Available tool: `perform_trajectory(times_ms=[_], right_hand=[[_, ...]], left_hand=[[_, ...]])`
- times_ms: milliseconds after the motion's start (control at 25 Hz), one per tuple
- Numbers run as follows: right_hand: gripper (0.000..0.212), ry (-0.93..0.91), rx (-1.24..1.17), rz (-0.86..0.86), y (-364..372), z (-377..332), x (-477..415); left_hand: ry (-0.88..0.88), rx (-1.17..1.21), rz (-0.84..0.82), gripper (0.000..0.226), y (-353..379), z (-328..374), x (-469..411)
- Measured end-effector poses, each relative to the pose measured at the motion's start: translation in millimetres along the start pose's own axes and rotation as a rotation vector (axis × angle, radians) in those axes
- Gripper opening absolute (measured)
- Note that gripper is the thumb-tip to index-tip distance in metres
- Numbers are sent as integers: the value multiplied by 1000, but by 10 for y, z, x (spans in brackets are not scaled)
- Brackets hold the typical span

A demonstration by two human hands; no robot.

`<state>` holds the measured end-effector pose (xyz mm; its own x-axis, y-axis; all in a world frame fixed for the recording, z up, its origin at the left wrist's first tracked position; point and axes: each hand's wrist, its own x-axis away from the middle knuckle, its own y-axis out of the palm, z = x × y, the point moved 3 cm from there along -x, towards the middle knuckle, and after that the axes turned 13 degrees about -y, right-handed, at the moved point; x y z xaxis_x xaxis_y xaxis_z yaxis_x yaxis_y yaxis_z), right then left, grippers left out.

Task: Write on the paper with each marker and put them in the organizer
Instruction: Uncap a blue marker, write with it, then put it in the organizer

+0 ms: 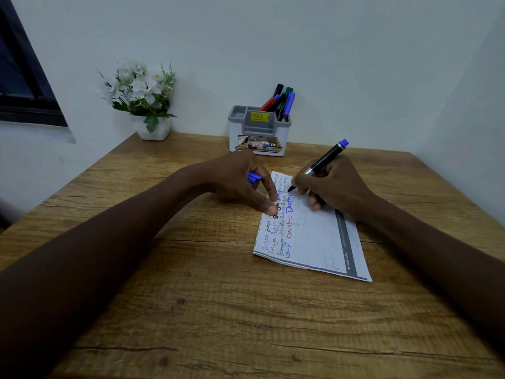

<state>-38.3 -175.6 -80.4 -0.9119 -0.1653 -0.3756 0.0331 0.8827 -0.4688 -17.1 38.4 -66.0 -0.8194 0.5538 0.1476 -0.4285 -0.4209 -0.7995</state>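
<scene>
A white sheet of paper lies on the wooden desk, with several lines of coloured handwriting along its left side. My right hand grips a black marker with a blue end, its tip touching the paper near the top. My left hand holds the blue cap in curled fingers while its index finger presses the paper's left edge. A grey and white organizer stands at the back against the wall, with several markers upright in its right compartment.
A white pot of artificial white flowers stands at the back left of the desk. A dark window frame is on the left wall. White walls close in behind and to the right.
</scene>
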Motion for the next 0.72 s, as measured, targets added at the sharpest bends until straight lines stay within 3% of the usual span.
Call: perform_trajectory(times_ms=[440,600,720], right_hand=[[22,13,-150,68,-37,7,17],[19,7,-375,141,-87,-23,9],[26,-60,-309,134,-95,-29,2]], left_hand=[[-33,-8,40,21,9,-6,-13],[-71,158,107,31,-30,17,4],[-150,399,90,35,-9,-12,-23]])
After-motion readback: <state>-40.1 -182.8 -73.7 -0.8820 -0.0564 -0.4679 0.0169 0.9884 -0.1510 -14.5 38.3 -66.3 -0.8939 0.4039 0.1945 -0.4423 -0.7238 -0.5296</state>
